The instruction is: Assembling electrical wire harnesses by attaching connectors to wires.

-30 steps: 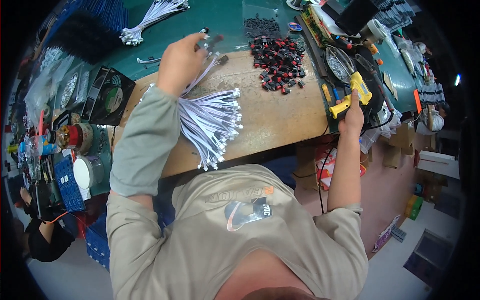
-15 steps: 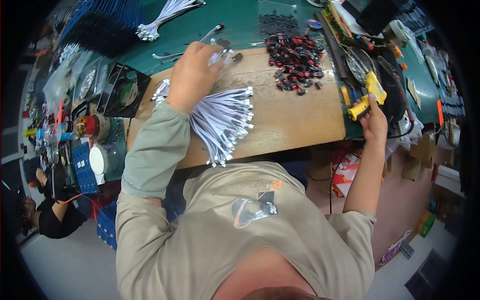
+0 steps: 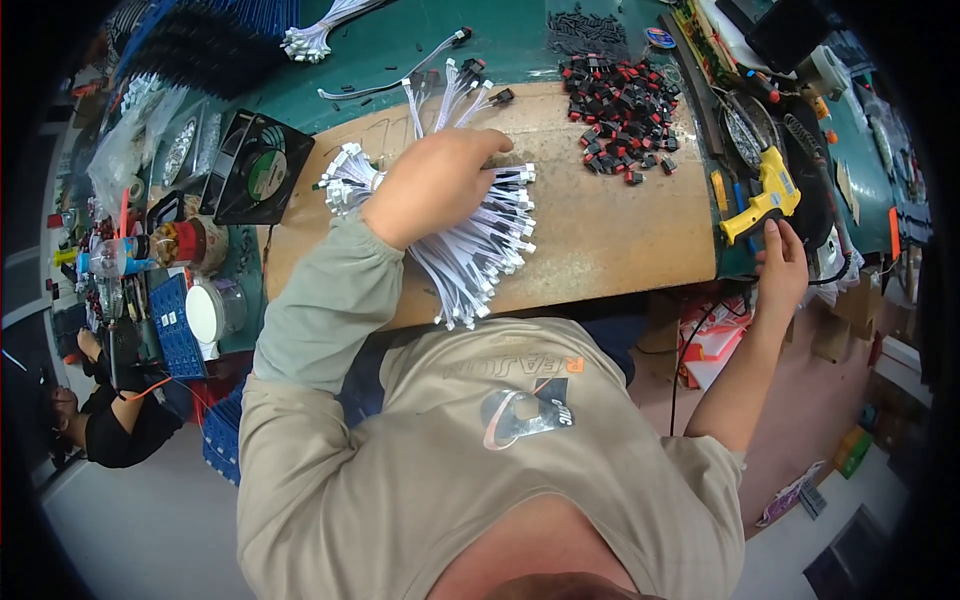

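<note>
On the wooden board, a fanned bundle of white cables (image 3: 455, 265) with white plugs lies under my left hand (image 3: 440, 185). That hand is palm down with its index finger stretched out to the right; the hand covers the bundle's middle, and nothing shows in its fingers. Just beyond it lie a few white cables (image 3: 450, 105) with dark switch-like ends. A yellow pistol-shaped tool (image 3: 768, 195), probably a glue gun, rests beside the board on the right. My right hand (image 3: 782, 262) is just below its handle, fingers apart, with no grip on the tool.
Small black-and-red switches (image 3: 620, 120) are heaped at the board's far right, with black sleeves (image 3: 585, 35) behind. A black fan (image 3: 262, 170) stands left of the board (image 3: 640, 235). A single cable (image 3: 400, 80) lies on the green mat. Another person (image 3: 120, 415) sits far left.
My left hand has moved nearer, from the cables at the back onto the bundle. My right hand has let go of the yellow tool and drawn down from it. The view has shifted slightly.
</note>
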`<state>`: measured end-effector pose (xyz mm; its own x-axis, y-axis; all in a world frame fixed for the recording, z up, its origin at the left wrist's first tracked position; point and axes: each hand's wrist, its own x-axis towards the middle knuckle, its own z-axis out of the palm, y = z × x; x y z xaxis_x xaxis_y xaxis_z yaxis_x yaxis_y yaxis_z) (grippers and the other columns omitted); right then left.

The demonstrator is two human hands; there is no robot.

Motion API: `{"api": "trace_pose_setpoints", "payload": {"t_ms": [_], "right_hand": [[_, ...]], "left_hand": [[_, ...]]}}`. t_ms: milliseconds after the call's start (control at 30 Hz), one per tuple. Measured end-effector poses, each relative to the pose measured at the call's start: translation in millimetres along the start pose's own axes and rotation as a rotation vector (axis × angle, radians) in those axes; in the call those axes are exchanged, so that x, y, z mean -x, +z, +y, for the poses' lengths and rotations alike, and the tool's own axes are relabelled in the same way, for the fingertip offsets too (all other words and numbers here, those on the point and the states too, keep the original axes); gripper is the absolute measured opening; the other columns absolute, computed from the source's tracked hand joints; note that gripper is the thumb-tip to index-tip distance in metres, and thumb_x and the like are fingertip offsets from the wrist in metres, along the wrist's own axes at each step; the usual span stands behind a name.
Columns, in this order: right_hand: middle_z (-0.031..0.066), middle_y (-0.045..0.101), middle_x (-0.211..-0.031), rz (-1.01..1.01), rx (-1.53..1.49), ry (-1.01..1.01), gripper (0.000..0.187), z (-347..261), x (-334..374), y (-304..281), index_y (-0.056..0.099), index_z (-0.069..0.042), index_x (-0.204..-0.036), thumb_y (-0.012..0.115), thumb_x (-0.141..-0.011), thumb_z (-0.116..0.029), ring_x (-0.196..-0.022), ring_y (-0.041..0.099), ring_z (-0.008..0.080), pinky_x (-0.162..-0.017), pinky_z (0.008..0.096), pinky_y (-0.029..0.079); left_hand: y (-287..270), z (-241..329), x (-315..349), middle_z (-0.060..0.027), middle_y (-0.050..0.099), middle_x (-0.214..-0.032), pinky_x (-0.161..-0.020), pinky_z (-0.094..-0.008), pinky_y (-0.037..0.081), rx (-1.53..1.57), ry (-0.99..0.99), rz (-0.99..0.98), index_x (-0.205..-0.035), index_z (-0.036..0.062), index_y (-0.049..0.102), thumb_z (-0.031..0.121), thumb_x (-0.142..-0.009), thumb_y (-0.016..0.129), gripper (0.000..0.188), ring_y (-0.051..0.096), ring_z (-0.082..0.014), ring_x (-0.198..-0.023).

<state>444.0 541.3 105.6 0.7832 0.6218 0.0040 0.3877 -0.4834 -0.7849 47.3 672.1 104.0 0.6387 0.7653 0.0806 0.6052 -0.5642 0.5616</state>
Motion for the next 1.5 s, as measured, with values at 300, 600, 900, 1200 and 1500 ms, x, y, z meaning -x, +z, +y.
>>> {"api": "trace_pose_setpoints", "payload": {"t_ms": [300,600,900,1200,1500], "right_hand": [[0.0045,0.064,-0.086,-0.204,0.010,-0.582,0.021,-47,57,69,0.067,-0.006,-0.105,0.066,-0.084,-0.012,-0.073,0.060,0.0126,-0.067,0.0245,0.048],[0.0079,0.064,-0.086,-0.462,0.034,-0.892,0.023,-88,69,137,0.066,-0.008,-0.102,0.067,-0.081,-0.015,-0.077,0.062,0.0230,-0.066,0.0316,0.049],[0.0144,0.068,-0.095,-0.928,-0.137,-0.525,0.027,-120,92,172,0.066,-0.004,-0.105,0.064,-0.084,-0.020,-0.089,0.065,0.0264,-0.078,0.0320,0.050],[0.0139,0.067,-0.095,-0.887,-0.105,-0.811,0.019,-140,91,169,0.068,-0.005,-0.099,0.064,-0.082,-0.013,-0.086,0.066,0.0265,-0.077,0.0318,0.050],[0.0105,0.068,-0.094,-0.939,-0.181,-0.716,0.026,-147,102,168,0.064,-0.006,-0.107,0.063,-0.082,-0.006,-0.082,0.066,0.0204,-0.075,0.0290,0.052]], "left_hand": [[0,1,1,-0.0181,0.065,-0.095,-0.078,-0.0391,0.049,0.104,-0.088,0.030,-0.113,0.0048,0.059,0.005,-0.080,0.057,0.033,0.061,-0.0363,-0.088],[-9,-1,4,-0.0152,0.064,-0.094,-0.078,-0.0324,0.049,0.217,-0.162,0.064,-0.118,0.0066,0.058,0.002,-0.082,0.058,0.036,0.063,-0.0252,-0.084],[-3,-4,10,-0.0141,0.065,-0.097,-0.081,-0.0310,0.050,0.333,-0.168,0.127,-0.121,0.0087,0.057,0.000,-0.081,0.058,0.041,0.063,-0.0223,-0.087],[-5,-3,8,-0.0076,0.064,-0.099,-0.082,-0.0269,0.049,0.828,-0.321,0.036,-0.115,-0.0015,0.057,0.006,-0.086,0.063,0.030,0.061,-0.0141,-0.090],[-2,-13,11,-0.0060,0.062,-0.100,-0.082,-0.0242,0.049,1.155,-0.362,-0.002,-0.115,-0.0027,0.056,-0.002,-0.083,0.064,0.033,0.060,-0.0133,-0.091]]}}
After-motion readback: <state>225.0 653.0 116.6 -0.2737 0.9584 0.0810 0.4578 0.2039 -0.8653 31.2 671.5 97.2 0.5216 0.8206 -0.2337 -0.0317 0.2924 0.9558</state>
